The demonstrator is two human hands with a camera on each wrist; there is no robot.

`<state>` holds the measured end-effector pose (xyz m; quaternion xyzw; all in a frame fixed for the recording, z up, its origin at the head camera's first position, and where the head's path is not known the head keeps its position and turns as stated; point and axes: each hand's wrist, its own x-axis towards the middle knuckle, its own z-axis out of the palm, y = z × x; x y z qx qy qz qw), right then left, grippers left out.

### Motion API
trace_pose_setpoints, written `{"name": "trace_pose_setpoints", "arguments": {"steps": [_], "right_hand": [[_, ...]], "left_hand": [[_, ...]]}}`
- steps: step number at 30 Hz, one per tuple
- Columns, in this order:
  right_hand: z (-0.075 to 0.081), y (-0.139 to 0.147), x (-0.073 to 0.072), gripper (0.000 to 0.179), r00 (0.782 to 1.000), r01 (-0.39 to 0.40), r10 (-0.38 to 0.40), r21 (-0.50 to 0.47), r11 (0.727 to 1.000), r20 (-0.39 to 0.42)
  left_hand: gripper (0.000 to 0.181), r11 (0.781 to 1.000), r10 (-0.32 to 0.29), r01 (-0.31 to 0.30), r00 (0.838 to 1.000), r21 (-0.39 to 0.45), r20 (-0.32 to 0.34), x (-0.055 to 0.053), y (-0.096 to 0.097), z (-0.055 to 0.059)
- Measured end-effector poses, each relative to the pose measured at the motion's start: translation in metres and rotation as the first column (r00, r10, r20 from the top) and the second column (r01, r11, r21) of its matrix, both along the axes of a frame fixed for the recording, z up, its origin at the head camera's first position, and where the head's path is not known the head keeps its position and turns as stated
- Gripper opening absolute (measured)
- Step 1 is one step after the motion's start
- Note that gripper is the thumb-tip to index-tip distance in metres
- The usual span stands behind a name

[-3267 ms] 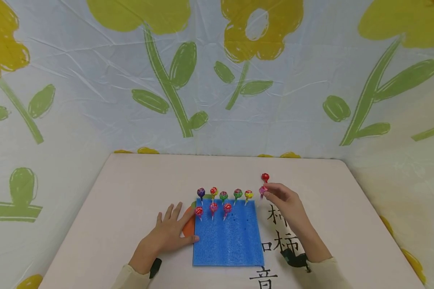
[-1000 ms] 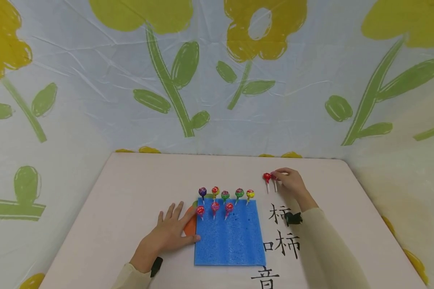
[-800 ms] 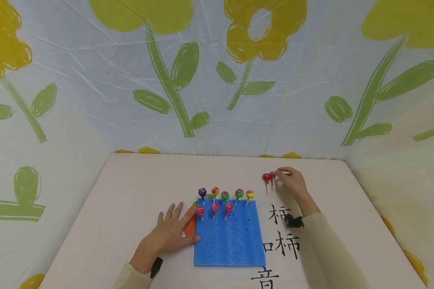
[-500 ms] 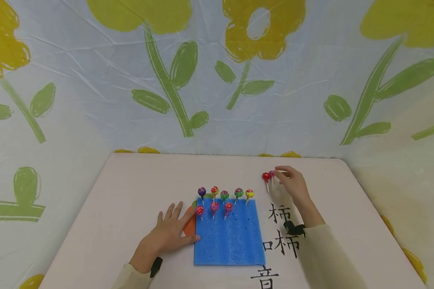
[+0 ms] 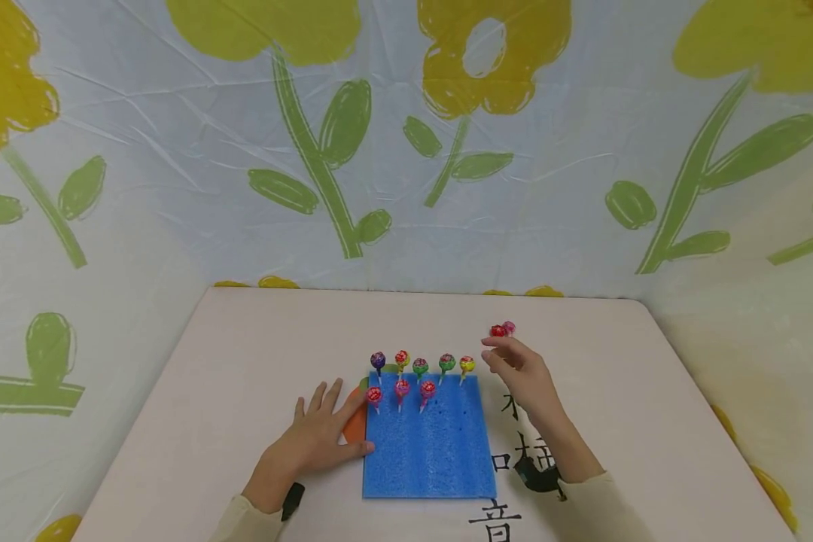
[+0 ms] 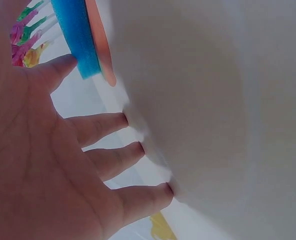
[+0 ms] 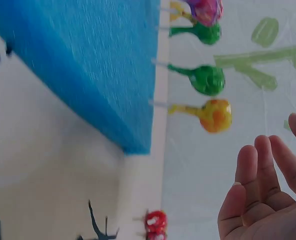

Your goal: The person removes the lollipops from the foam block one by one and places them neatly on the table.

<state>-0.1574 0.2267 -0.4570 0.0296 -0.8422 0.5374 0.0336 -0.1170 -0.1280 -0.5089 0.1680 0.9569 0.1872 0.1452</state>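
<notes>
In the head view a blue foam board point(image 5: 427, 452) lies on the table with lollipops standing in it by their sticks. Its back row holds several, from a purple lollipop point(image 5: 378, 360) to a yellow lollipop point(image 5: 467, 364); three reddish-pink ones, among them a lollipop point(image 5: 427, 389), form the row in front. My left hand point(image 5: 312, 440) is spread at the board's left edge, thumb and index finger touching it. Nothing is in my right hand point(image 5: 525, 376), its fingers loosely bent, just right of the yellow lollipop. Behind it lie a red lollipop point(image 5: 497, 331) and a pink lollipop point(image 5: 510, 327), side by side.
An orange shape point(image 5: 355, 426) shows from under the board's left side. Black written characters point(image 5: 496, 521) mark the pale table point(image 5: 278, 331) to the right and front. A flower-printed cloth point(image 5: 555, 218) hangs behind and at both sides.
My right hand has carried the pink lollipop back, laid it beside the red one and let go. It has since moved left and nearer, toward the board. The left hand stays put.
</notes>
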Motion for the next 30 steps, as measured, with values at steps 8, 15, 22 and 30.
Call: {"name": "trace_pose_setpoints", "arguments": {"steps": [8, 15, 22, 30], "right_hand": [[-0.008, -0.018, 0.014, 0.031, 0.997, -0.078, 0.078, -0.085, 0.993, -0.005], [-0.014, -0.032, 0.019, 0.03, 0.99, -0.137, 0.138, -0.115, 0.984, 0.002], [-0.019, -0.042, 0.019, 0.034, 0.969, -0.212, 0.232, -0.199, 0.957, 0.081], [-0.022, -0.048, 0.015, 0.041, 0.921, -0.329, 0.356, -0.175, 0.928, 0.157]], "left_hand": [[0.091, 1.0, 0.006, -0.006, 1.0, -0.005, 0.004, 0.001, 0.0, 0.0], [0.09, 1.0, 0.008, -0.008, 1.0, -0.002, 0.015, 0.001, 0.001, 0.0], [0.09, 1.0, 0.003, -0.003, 1.0, -0.003, 0.009, 0.001, 0.001, 0.0], [0.089, 1.0, 0.006, -0.006, 1.0, 0.007, 0.013, 0.001, 0.001, 0.004]]}}
